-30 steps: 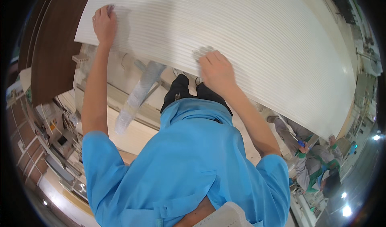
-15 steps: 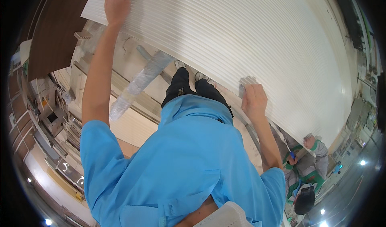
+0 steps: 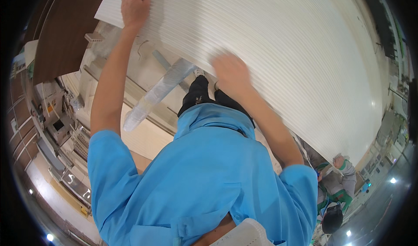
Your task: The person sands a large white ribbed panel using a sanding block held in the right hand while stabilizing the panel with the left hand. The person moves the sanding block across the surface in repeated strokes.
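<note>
A large white ribbed panel [image 3: 287,58] spreads across the upper part of the head view, its near edge slanting down to the right. Near its left end, my left hand [image 3: 136,10] is closed over the surface, fingers curled. A small dark bit shows at its fingertips, too little of it to name. My right hand [image 3: 231,74] is over the panel near its front edge, in front of my body. Motion smears its fingers, and whether it touches the panel or holds anything is unclear.
At the panel's right end a co-worker's hand [image 3: 338,161] rests by the edge. Below the panel lies a long roll wrapped in clear plastic [image 3: 159,89], beside long boards [image 3: 143,135]. A dark brown panel [image 3: 67,32] stands at the left.
My right hand has moved left along the panel's near edge, toward the middle. My left hand stays at the panel's left end, slightly further right in the view.
</note>
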Demonstrator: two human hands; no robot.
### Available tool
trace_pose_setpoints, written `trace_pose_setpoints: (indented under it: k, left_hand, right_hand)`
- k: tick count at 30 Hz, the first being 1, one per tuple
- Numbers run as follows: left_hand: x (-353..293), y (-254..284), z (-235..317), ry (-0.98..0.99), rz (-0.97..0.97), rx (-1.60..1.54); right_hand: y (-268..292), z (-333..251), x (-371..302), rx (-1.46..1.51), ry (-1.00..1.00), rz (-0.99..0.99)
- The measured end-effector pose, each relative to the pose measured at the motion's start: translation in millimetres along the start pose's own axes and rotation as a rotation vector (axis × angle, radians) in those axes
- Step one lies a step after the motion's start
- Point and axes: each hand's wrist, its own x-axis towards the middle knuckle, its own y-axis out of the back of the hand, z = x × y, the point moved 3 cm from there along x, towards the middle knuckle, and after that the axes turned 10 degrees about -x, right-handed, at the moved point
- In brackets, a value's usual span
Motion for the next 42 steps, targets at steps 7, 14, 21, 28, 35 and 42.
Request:
trace_pose_setpoints:
  k: [7, 14, 21, 28, 35, 42]
  left_hand:
    - [1, -1, 2, 0.038, -0.001, 0.051]
    - [2, 2, 5, -0.003, 0.013, 0.023]
    - [6, 7, 5, -0.025, -0.033, 0.017]
    - [2, 7, 4, 0.039, -0.053, 0.066]
    - [2, 5, 1, 0.000, -0.022, 0.035]
    - [-2, 3, 10, -0.020, 0.042, 0.024]
  right_hand:
    - [154, 67, -218, -0.298, -0.287, -0.208]
    - [40, 12, -61, -0.087, -0.113, -0.089]
    - [-15, -37, 59, -0.068, 0.009, -0.016]
    - [148, 52, -191, -0.217, -0.264, 0.003]
    - [135, 62, -202, -0.148, -0.442, -0.031]
    - [117, 48, -151, -0.158, -0.287, -0.054]
